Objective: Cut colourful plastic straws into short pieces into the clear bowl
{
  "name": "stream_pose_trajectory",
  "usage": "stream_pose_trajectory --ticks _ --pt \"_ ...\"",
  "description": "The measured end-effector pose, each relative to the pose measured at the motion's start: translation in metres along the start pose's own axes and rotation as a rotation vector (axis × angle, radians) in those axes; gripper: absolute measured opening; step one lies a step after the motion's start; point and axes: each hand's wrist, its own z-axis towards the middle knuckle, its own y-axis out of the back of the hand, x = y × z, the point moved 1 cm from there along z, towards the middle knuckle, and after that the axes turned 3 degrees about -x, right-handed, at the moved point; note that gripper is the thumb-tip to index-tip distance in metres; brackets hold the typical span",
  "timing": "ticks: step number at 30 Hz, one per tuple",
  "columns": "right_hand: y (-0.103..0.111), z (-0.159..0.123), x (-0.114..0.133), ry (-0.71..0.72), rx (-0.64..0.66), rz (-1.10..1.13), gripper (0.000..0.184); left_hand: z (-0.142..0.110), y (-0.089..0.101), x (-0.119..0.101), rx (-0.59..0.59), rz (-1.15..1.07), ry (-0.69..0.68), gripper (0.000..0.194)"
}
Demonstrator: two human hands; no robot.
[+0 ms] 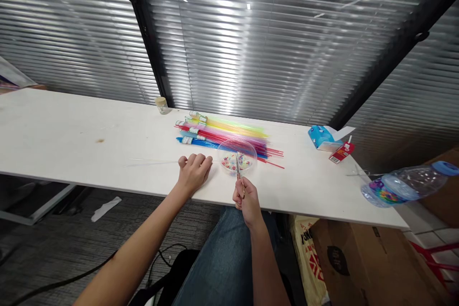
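My left hand (195,172) is closed round some thin clear straws (154,162), which stick out to the left over the white table and to the right towards a bowl. My right hand (247,198) grips a pair of scissors (238,168) by the handles, blades pointing away from me over the bowl. That clear round bowl (256,157) contains many small cut pieces (228,162) in mixed colours. Behind it lie bundles of long thin straws: yellow (240,127), red (218,137) and blue (203,143), with paper labels at their left ends.
A small jar with a wooden lid (162,105) stands by the blinds. On the right are a blue tissue pack (321,137), a red drink carton (341,152) and a plastic bottle (405,185) lying at the table's (71,138) edge. A cardboard box (373,263) sits below.
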Motion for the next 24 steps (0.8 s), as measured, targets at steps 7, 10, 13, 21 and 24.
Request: stream_pose_trajectory --ticks 7,10,13,21,24 --pt "0.0012 0.0012 -0.0036 0.006 -0.011 -0.03 0.055 -0.0012 -0.0002 -0.0001 -0.006 0.014 -0.005 0.01" --pt "0.0015 0.0018 -0.0048 0.01 -0.01 -0.038 0.053 -0.0005 0.0001 -0.0004 -0.006 0.014 -0.005 0.009" --pt "0.0016 0.0015 -0.0049 0.015 -0.01 -0.055 0.051 0.0004 0.0003 -0.0006 -0.006 0.016 -0.005 0.01" --pt "0.0017 0.0007 -0.0045 0.001 -0.013 -0.068 0.045 0.0009 0.0005 -0.0006 0.006 0.019 -0.008 0.011" --pt "0.0016 0.0014 -0.0043 0.002 -0.014 -0.065 0.046 0.0009 0.0004 -0.0007 0.008 0.024 -0.007 0.01"
